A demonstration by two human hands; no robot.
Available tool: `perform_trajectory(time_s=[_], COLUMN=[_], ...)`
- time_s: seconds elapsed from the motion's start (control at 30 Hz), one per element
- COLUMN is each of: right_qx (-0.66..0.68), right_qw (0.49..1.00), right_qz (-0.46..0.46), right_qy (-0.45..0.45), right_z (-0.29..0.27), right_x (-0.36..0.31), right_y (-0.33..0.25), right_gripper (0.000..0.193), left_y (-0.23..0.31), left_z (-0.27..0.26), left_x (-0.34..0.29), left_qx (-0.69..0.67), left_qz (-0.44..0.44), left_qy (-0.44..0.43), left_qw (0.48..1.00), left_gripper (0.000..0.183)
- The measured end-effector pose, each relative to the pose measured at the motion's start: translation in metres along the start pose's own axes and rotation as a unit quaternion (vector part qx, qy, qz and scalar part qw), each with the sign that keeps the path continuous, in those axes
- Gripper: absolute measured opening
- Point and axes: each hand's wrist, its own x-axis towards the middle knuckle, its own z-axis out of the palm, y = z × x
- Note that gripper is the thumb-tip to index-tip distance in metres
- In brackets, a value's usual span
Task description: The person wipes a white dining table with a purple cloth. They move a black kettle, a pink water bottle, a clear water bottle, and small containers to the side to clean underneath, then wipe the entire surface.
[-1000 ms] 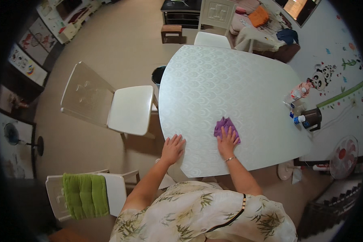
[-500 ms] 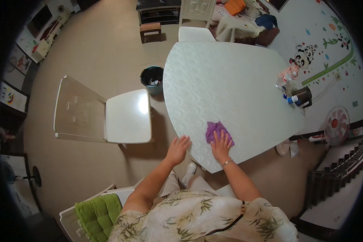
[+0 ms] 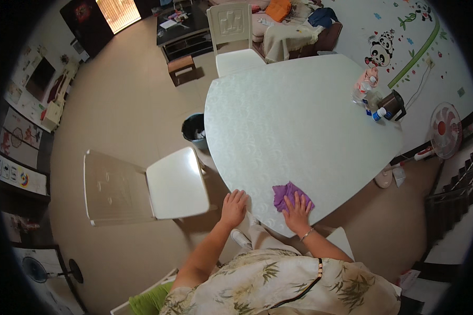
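Note:
A crumpled purple cloth [image 3: 281, 197] lies on the pale patterned table [image 3: 294, 121], close to its near corner. My right hand [image 3: 298, 212] rests flat over the cloth's right part, fingers spread and pressing it against the tabletop. At the table's left edge is my left hand [image 3: 234, 208], its fingers stretched out and nothing in it. The fingertips of that hand appear to touch the rim. Under my right palm, part of the cloth is hidden.
A white chair [image 3: 177, 184] and a dark bin [image 3: 194, 131] stand left of the table. Another white chair [image 3: 239, 62] is at its far end. A dark jug [image 3: 391, 105] and bottles [image 3: 378, 114] crowd the right edge. A fan [image 3: 445, 131] stands beyond.
The view has tilted and turned, showing more of the far room. My right hand and the cloth have shifted slightly nearer the table's near corner. My left hand stays at the edge.

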Motion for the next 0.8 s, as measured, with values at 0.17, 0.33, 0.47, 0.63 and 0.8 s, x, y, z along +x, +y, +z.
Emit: perform_trajectory(time_s=[0.17, 0.33, 0.47, 0.63, 0.8], right_qx=[0.004, 0.009, 0.003, 0.011, 0.070], right_qw=[0.999, 0.999, 0.998, 0.998, 0.991], right_qz=[0.014, 0.037, 0.056, 0.058, -0.111], right_qy=[0.035, 0.000, 0.010, 0.034, 0.013], right_z=[0.004, 0.000, -0.001, 0.002, -0.004], right_x=[0.154, 0.289, 0.367, 0.404, 0.306], right_y=[0.010, 0.004, 0.005, -0.016, -0.022], right_gripper=[0.059, 0.060, 0.059, 0.057, 0.057], left_y=[-0.030, -0.041, -0.044, -0.046, -0.043], left_z=[0.005, 0.001, 0.005, 0.000, -0.002], left_x=[0.057, 0.102, 0.105, 0.107, 0.112], left_qx=[0.008, 0.007, 0.045, 0.039, 0.029], left_qz=[0.003, -0.052, -0.047, -0.053, -0.059], left_qy=[0.014, 0.067, 0.064, 0.064, 0.064], left_qw=[1.000, 0.996, 0.996, 0.996, 0.996], left_gripper=[0.050, 0.049, 0.051, 0.050, 0.049])
